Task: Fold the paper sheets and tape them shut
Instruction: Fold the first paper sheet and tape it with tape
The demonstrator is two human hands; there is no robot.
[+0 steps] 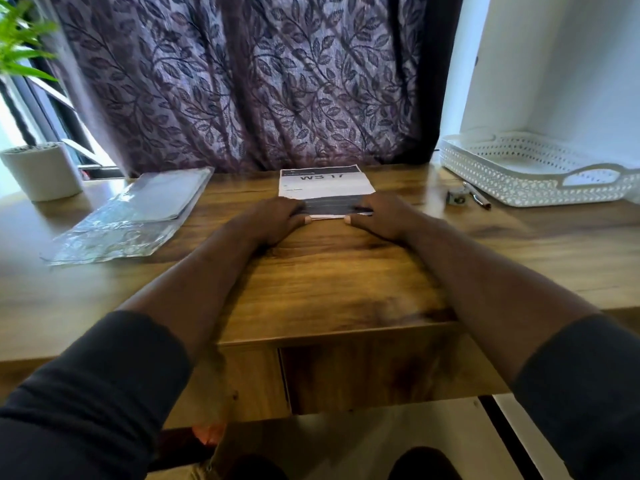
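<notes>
One head-worn wide view looks forward and down over the table (329, 271), close above its near edge, facing the curtain (242, 81) behind its far edge.

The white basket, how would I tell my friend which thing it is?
Look at the wooden table and go to its far right corner, against the white wall. The white basket sits there, right of the paper sheets. It is the only thing full of little holes, with a cut-out handle, and much bigger than the pen beside it.
</notes>
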